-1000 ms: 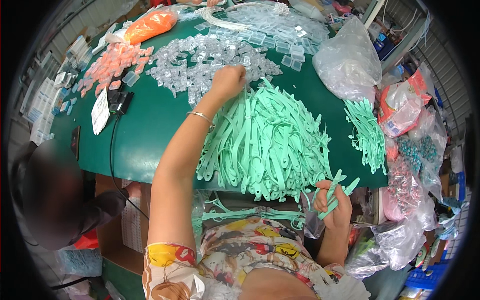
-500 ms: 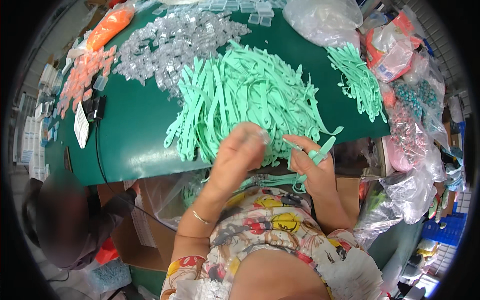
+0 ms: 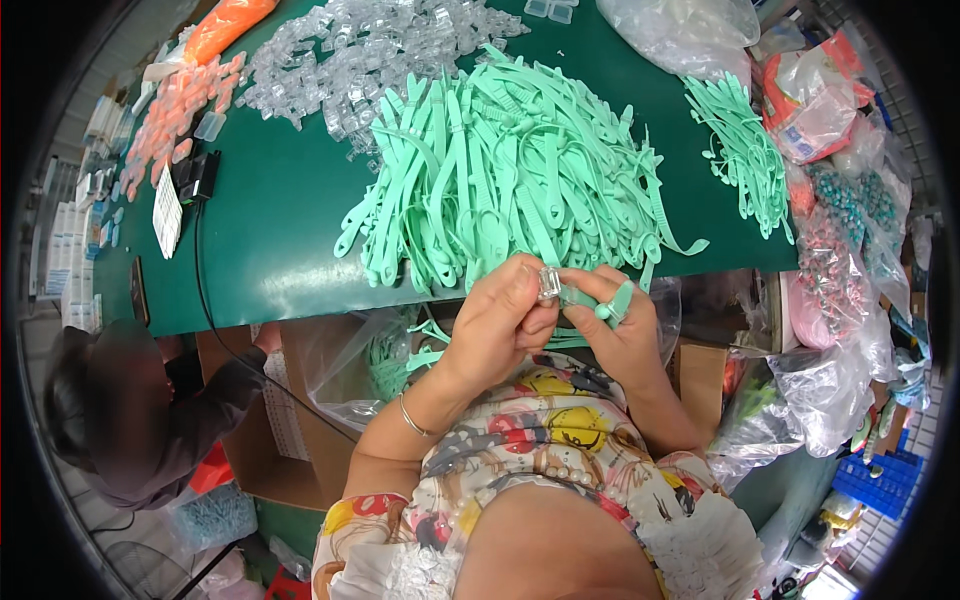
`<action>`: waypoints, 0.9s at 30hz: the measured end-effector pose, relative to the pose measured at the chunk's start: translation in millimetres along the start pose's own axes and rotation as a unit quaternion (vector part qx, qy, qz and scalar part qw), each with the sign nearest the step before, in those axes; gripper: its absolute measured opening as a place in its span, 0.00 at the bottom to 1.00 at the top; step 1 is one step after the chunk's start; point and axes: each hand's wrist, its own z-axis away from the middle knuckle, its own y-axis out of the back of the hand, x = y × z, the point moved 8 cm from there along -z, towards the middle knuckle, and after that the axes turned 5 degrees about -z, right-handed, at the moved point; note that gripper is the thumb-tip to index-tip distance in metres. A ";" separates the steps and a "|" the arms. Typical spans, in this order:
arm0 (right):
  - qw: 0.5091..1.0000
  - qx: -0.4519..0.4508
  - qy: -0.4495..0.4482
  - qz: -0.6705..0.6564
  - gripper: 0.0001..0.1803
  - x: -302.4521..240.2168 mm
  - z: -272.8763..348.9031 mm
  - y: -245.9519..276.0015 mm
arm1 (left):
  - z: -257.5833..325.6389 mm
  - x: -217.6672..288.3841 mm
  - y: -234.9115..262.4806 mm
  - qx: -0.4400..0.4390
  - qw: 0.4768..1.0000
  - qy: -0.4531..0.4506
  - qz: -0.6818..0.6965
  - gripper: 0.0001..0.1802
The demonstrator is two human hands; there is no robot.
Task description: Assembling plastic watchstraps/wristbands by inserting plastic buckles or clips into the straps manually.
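Observation:
Between its thumb and fingers my left hand pinches a small clear plastic piece. My right hand grips a mint-green strap, its wide end sticking out between the fingers. The clear piece meets the strap's near end where the two hands come together; whether one is inside the other I cannot tell. Just beyond my hands lies a large heap of mint-green straps on the green table. Farther back, to the left of that heap, spreads a pile of clear plastic pieces.
Orange pieces and a black device with a cable lie at the table's left. A smaller strap bundle is at the right, beside filled plastic bags. An open cardboard box stands below; another person sits left.
My left hand has moved right and the clear piece has come against the strap in my right hand. The hands were apart before. The view has shifted slightly.

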 end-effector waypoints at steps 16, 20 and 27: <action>0.998 0.023 0.055 -0.017 0.15 -3.3 4.2 -4.5 | 7.6 -14.8 -1.0 -0.053 0.990 0.048 0.124 0.17; 0.997 0.017 0.069 0.019 0.15 -9.3 1.0 -2.2 | 5.6 -22.6 9.7 -0.006 0.997 0.063 0.043 0.15; 0.997 0.067 0.048 -0.015 0.10 -1.5 1.2 0.8 | 9.3 -1.1 23.8 0.072 0.943 0.001 -0.324 0.10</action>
